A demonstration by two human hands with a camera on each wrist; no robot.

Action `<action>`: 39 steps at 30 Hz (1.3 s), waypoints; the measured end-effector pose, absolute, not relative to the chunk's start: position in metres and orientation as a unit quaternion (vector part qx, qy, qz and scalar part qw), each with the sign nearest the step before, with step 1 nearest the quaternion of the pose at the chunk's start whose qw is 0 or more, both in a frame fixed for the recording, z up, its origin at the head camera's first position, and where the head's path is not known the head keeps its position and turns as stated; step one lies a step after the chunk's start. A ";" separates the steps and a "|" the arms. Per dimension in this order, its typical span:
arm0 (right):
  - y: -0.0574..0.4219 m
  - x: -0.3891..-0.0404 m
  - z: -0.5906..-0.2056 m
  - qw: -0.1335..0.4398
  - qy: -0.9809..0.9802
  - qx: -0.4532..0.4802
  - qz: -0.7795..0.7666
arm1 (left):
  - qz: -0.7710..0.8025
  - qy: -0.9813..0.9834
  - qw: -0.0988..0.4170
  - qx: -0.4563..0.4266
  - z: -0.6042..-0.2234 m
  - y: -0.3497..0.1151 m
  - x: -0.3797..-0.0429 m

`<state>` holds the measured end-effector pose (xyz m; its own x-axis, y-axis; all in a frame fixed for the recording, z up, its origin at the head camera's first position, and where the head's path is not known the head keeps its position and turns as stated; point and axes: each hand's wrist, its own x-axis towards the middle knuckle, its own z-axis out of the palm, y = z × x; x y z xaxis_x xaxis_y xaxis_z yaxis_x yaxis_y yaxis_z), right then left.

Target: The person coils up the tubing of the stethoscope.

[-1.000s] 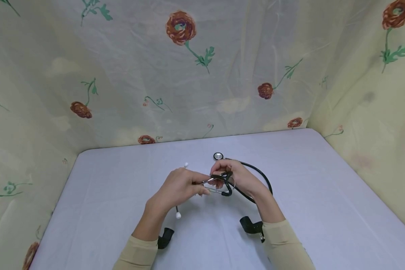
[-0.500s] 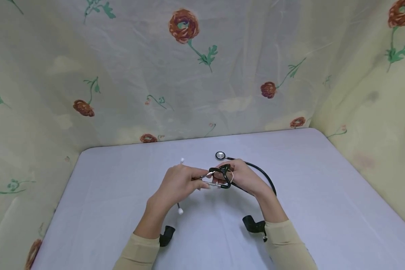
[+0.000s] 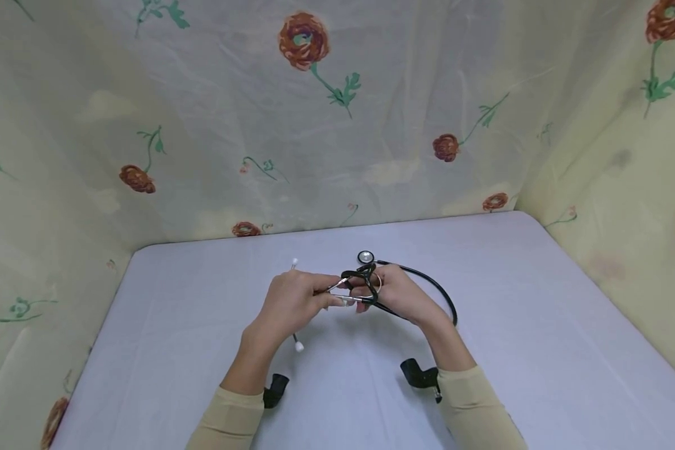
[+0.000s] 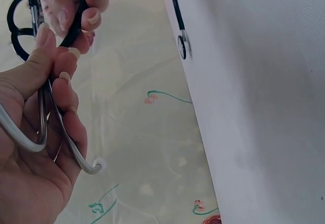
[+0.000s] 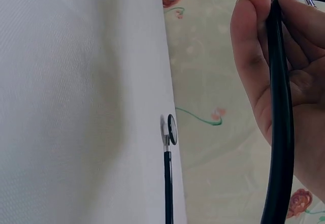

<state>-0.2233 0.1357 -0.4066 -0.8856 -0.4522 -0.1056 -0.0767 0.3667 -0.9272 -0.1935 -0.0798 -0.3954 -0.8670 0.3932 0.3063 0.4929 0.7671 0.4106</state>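
Observation:
A black stethoscope (image 3: 439, 290) is held above the white-covered table by both hands. My left hand (image 3: 292, 303) grips its metal ear tubes (image 4: 43, 115) between thumb and curled fingers. The white ear tips (image 3: 299, 346) stick out on either side of that hand. My right hand (image 3: 405, 295) pinches the black tubing (image 5: 280, 107) close to the fork, where the tubing bends in a small loop (image 3: 369, 281). Farther back, the round chest piece (image 3: 365, 257) sits at the tubing's end, on or just above the cloth. The right palm partly hides the tubing in the head view.
A white cloth covers the table (image 3: 191, 312). Flower-printed curtains (image 3: 337, 156) hang behind it and at both sides. Black angled pieces show beside the left wrist (image 3: 275, 391) and the right wrist (image 3: 419, 374).
Both hands have shifted slightly, the left one a little leftward and away. The forked end of the stethoscope has risen and turned between them, while the chest piece stays nearly in place.

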 end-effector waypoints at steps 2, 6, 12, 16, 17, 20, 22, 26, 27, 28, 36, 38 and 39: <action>0.135 -0.224 -0.406 0.175 0.806 -0.170 -0.540 | -0.242 -0.935 0.107 -0.235 -0.396 -0.080 -0.194; 0.134 -0.224 -0.407 0.181 0.796 -0.183 -0.547 | -0.237 -0.937 0.115 -0.232 -0.396 -0.081 -0.194; 0.134 -0.222 -0.408 0.192 0.789 -0.196 -0.549 | -0.235 -0.936 0.119 -0.234 -0.397 -0.082 -0.194; 0.133 -0.222 -0.410 0.182 0.797 -0.202 -0.539 | -0.235 -0.932 0.140 -0.237 -0.397 -0.083 -0.194; 0.132 -0.223 -0.410 0.179 0.800 -0.202 -0.536 | -0.235 -0.932 0.145 -0.237 -0.397 -0.084 -0.194; 0.129 -0.221 -0.408 0.176 0.811 -0.195 -0.523 | -0.234 -0.931 0.158 -0.233 -0.397 -0.086 -0.195; 0.127 -0.219 -0.405 0.181 0.816 -0.186 -0.516 | -0.230 -0.933 0.164 -0.224 -0.396 -0.087 -0.195; 0.121 -0.210 -0.391 0.189 0.821 -0.185 -0.505 | -0.225 -0.937 0.173 -0.204 -0.395 -0.091 -0.195; 0.120 -0.209 -0.388 0.188 0.822 -0.187 -0.505 | -0.225 -0.938 0.174 -0.200 -0.395 -0.092 -0.195; 0.119 -0.207 -0.385 0.187 0.821 -0.193 -0.504 | -0.224 -0.938 0.174 -0.198 -0.395 -0.093 -0.196; 0.122 -0.210 -0.393 0.189 0.831 -0.208 -0.481 | -0.219 -0.940 0.173 -0.198 -0.395 -0.094 -0.198; 0.123 -0.211 -0.395 0.194 0.836 -0.208 -0.469 | -0.212 -0.941 0.175 -0.196 -0.395 -0.094 -0.198; 0.122 -0.211 -0.395 0.197 0.838 -0.211 -0.463 | -0.205 -0.943 0.178 -0.193 -0.395 -0.095 -0.198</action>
